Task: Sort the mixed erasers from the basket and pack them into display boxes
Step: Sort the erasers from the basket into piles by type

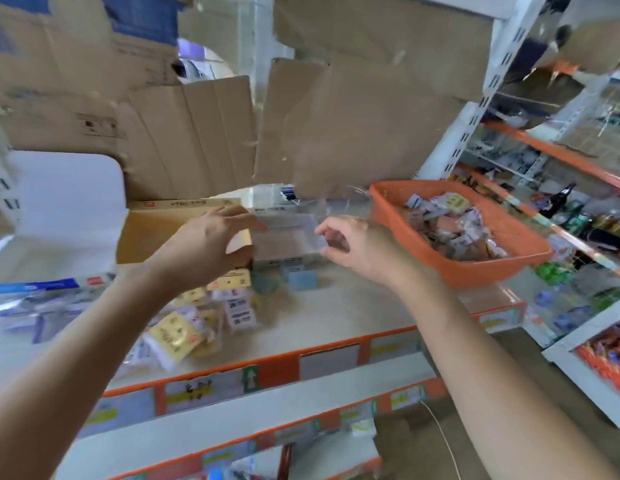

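An orange basket (398,202) full of wrapped mixed erasers (454,226) stands at the right on the shelf. A clear display box (287,237) sits mid-shelf. My left hand (211,244) grips its left end and my right hand (357,247) pinches its right corner. An open yellow cardboard display box (152,233) lies just left of it, partly behind my left hand. Wrapped yellow and white erasers (197,323) are piled on the shelf in front. Two blue erasers (301,278) lie below the clear box.
Flattened cardboard sheets (336,133) line the back of the shelf. A white panel (66,202) stands at the left and blue packets (41,306) lie below it. A white upright (474,98) and further shelves with bottles (561,202) are at the right.
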Tool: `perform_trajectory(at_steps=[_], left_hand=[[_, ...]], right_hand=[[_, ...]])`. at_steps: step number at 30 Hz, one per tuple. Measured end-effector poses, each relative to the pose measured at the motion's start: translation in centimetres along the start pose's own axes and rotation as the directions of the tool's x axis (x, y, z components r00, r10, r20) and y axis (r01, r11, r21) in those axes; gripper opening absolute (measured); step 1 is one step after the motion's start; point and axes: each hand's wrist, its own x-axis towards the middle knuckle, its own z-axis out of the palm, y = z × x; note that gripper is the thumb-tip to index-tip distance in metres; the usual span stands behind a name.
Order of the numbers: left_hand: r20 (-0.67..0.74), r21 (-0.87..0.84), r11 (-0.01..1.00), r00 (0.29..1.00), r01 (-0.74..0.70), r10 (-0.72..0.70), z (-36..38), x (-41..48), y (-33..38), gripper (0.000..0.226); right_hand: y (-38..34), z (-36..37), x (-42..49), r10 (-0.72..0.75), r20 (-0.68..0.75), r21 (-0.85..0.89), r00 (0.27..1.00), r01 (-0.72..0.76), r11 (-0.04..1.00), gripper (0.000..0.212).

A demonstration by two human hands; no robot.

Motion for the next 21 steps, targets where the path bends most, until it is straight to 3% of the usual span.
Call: perform_trajectory(at_steps=[5, 12, 18, 21], left_hand=[[0.004, -0.027, 0.998, 0.998, 0.055, -0.055, 2.6, 2.8, 3.9, 0.038], [0.013, -0.064, 0.998, 1.000, 0.015, -0.014, 4.1, 6.0, 6.6, 0.050], [0.034, -0.088, 0.996, 0.999, 0.018, -0.015, 4.6, 8.8, 8.0, 0.047], [0.049, -0.099, 0.995, 0.999, 0.028, -0.023, 5.5, 9.9, 8.4, 0.035]], right_hand=[[4.6, -1.8, -0.9, -0.037, 0.017, 0.001, 0.999, 0.037, 0.999, 0.028], [8.2, -2.7, -1.6, -0.037, -0.007, 0.132, 0.999, 0.038, 0.990, 0.032], [10.9, -3.5, -1.2, 0.020, -0.070, 0.213, 0.997, -0.005, 0.977, 0.031], [12.7, -4.3, -1.1, 0.047, -0.068, 0.196, 0.997, -0.033, 0.980, 0.030]])
